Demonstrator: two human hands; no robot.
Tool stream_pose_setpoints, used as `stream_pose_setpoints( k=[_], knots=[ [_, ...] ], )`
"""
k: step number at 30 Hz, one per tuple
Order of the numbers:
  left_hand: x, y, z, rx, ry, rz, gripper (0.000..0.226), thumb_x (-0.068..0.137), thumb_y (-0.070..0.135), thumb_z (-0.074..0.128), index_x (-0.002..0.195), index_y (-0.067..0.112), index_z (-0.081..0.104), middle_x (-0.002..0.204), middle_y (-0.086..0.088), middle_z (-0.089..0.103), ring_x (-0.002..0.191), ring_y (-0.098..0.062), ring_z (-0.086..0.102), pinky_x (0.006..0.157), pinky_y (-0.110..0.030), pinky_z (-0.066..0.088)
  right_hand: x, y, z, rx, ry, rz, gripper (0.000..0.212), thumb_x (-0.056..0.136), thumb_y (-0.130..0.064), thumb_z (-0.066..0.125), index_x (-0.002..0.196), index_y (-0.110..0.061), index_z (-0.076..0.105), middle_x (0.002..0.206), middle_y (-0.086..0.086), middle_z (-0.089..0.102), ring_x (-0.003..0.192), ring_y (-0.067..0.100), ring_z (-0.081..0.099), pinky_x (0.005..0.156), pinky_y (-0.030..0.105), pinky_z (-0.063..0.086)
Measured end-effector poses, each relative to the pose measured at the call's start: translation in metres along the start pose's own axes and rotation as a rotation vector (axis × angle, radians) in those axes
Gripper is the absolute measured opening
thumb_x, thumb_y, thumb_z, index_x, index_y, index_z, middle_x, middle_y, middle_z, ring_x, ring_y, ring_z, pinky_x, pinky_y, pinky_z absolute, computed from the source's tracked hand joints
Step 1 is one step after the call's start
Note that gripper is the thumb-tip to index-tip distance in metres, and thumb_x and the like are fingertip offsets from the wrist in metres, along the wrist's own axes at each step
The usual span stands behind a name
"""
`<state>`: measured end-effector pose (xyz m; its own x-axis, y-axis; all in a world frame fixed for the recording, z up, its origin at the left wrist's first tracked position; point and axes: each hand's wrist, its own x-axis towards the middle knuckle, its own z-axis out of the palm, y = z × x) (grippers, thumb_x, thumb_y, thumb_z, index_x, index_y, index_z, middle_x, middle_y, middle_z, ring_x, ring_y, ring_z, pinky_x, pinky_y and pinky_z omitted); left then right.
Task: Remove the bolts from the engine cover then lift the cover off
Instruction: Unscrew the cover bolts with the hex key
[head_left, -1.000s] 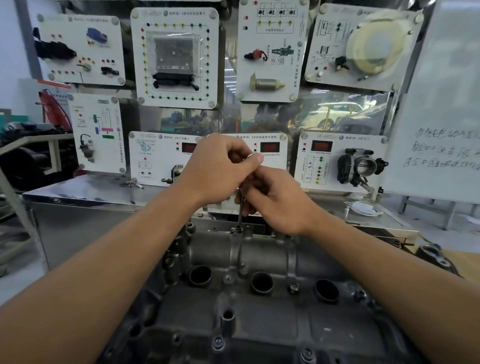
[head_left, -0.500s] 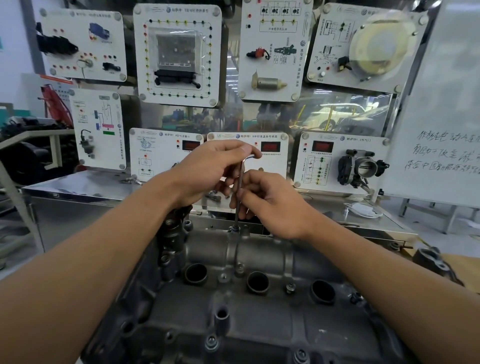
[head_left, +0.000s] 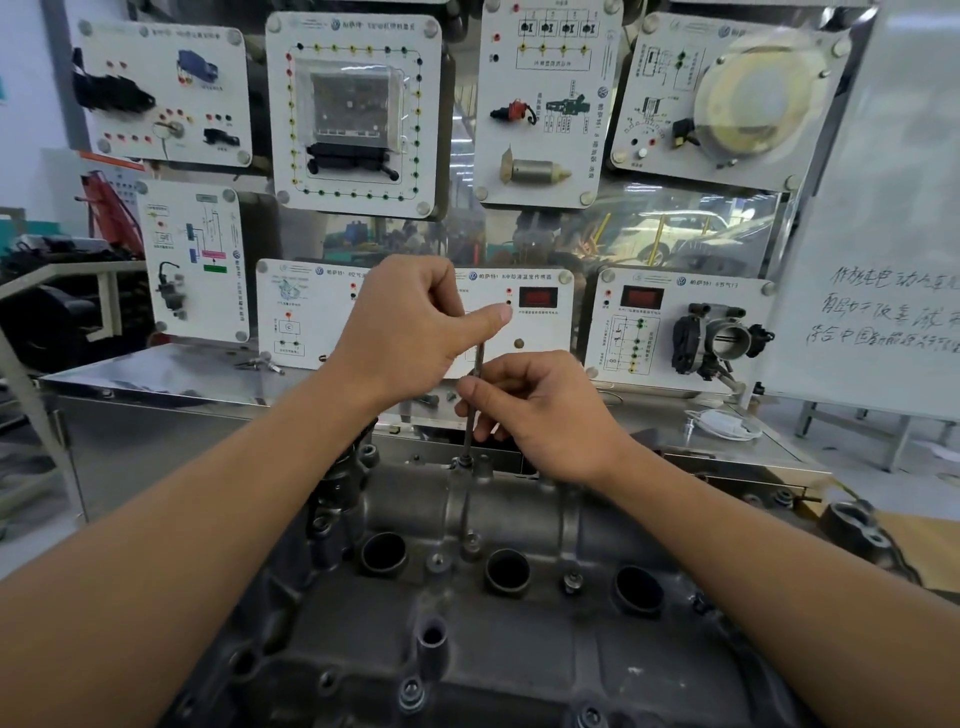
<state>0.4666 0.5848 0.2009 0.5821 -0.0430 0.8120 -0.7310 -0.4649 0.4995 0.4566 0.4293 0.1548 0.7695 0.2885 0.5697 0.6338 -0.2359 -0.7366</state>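
Note:
The grey metal engine cover (head_left: 467, 639) fills the lower middle of the head view, with three round dark wells across it. A thin hex key (head_left: 474, 410) stands almost upright, its tip in a bolt (head_left: 464, 461) at the cover's far edge. My left hand (head_left: 410, 332) pinches the key's top end between thumb and fingers. My right hand (head_left: 540, 410) holds the shaft lower down, just above the bolt. Other bolts show on the cover, one between the wells (head_left: 570, 581) and one near the front edge (head_left: 411, 693).
Behind the engine stands a steel bench (head_left: 145, 379) with white training panels (head_left: 358, 109) mounted above it. A throttle body (head_left: 719, 340) hangs on the right panel. A whiteboard (head_left: 883, 260) leans at the right. A dark metal part (head_left: 852, 525) lies right of the engine.
My left hand has risen and swung along the key's top, its thumb now pointing right. The right hand stays on the shaft. The camera has shifted slightly.

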Motion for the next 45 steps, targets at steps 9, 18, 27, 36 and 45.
stream_pose_setpoints(
  k=[9, 18, 27, 36, 45],
  knots=[
    [-0.009, 0.02, -0.001, -0.083, -0.138, 0.047, 0.031, 0.087, 0.025, 0.071, 0.068, 0.006, 0.055, 0.062, -0.005, 0.053, 0.058, -0.013, 0.046, 0.06, -0.034, 0.045, -0.004, -0.003, 0.0, -0.069, -0.038, 0.009, 0.029, 0.098, -0.016, 0.059, 0.083, 0.004, 0.071, 0.076, 0.027, 0.07, 0.061, 0.027, 0.059, 0.058, 0.036, 0.048],
    [-0.004, 0.007, -0.017, -0.54, -0.494, -0.192, 0.018, 0.075, 0.017, 0.073, 0.09, 0.007, 0.072, 0.078, -0.006, 0.071, 0.069, -0.014, 0.065, 0.065, -0.024, 0.054, -0.004, -0.004, 0.002, -0.073, -0.079, 0.008, 0.028, 0.101, -0.014, 0.053, 0.087, 0.005, 0.069, 0.087, 0.018, 0.074, 0.06, 0.016, 0.06, 0.056, 0.017, 0.047],
    [0.004, 0.018, 0.006, -0.34, -0.157, -0.495, 0.02, 0.091, 0.003, 0.052, 0.094, 0.01, 0.071, 0.076, -0.009, 0.07, 0.043, -0.017, 0.059, 0.044, -0.024, 0.048, -0.004, -0.001, 0.005, -0.061, -0.103, 0.004, 0.029, 0.098, -0.014, 0.058, 0.082, 0.005, 0.072, 0.072, 0.012, 0.072, 0.059, 0.016, 0.058, 0.057, 0.024, 0.048],
    [0.0, 0.013, -0.017, -0.674, -0.545, -0.446, 0.032, 0.098, 0.0, 0.041, 0.105, 0.008, 0.071, 0.095, -0.011, 0.075, 0.083, -0.021, 0.07, 0.073, -0.028, 0.059, -0.003, 0.003, 0.005, -0.002, -0.093, 0.031, 0.024, 0.101, -0.014, 0.052, 0.087, -0.003, 0.068, 0.085, 0.015, 0.075, 0.057, 0.011, 0.057, 0.055, 0.016, 0.046],
    [0.0, -0.009, -0.029, -0.925, -0.663, -0.531, 0.031, 0.089, 0.01, 0.053, 0.111, 0.009, 0.074, 0.109, -0.013, 0.072, 0.104, -0.023, 0.068, 0.092, -0.031, 0.056, -0.003, 0.003, 0.004, -0.008, -0.127, 0.054, 0.025, 0.102, -0.016, 0.05, 0.087, -0.008, 0.067, 0.083, 0.005, 0.073, 0.059, 0.007, 0.056, 0.053, 0.016, 0.045]
  ],
)
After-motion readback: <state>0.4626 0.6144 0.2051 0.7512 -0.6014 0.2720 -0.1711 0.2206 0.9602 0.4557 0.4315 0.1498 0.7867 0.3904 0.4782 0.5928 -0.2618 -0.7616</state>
